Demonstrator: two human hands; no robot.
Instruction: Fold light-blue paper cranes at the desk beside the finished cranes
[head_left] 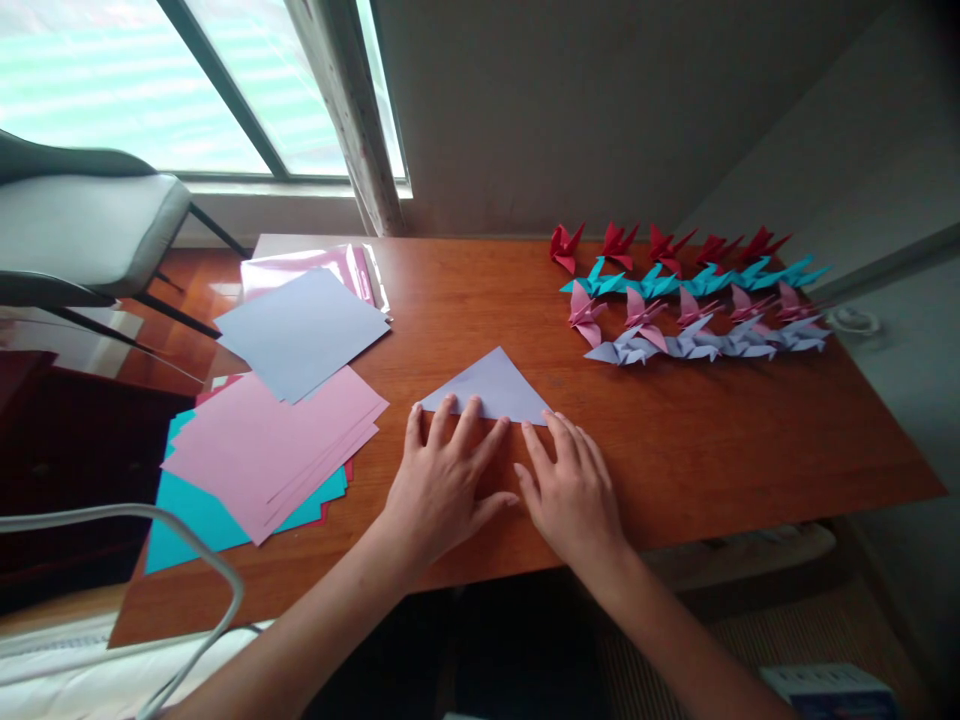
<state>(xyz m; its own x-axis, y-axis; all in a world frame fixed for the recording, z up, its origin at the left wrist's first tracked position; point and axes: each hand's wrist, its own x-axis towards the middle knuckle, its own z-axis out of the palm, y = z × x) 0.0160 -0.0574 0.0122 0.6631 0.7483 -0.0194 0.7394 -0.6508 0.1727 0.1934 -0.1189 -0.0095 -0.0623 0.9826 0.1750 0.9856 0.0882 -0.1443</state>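
A lavender sheet of origami paper (496, 380), folded into a triangle, lies flat on the wooden table (465, 290) with its point away from me. My left hand (446, 475) rests along the near folded edge, fingers spread and fingertips pressing on the paper. At the triangle's right corner, the fingertips of my right hand (570, 480) touch the same edge, its fingers stretched out and its thumb apart. Neither hand grips the paper.
Loose lavender sheets (300, 325), pink sheets (277, 440) and turquoise sheets (187, 520) lie at the left. Rows of folded paper cranes, red (619, 243), turquoise (652, 280), pink (645, 315) and lavender (697, 342), stand at the back right. A grey cable (187, 535) curves at the lower left.
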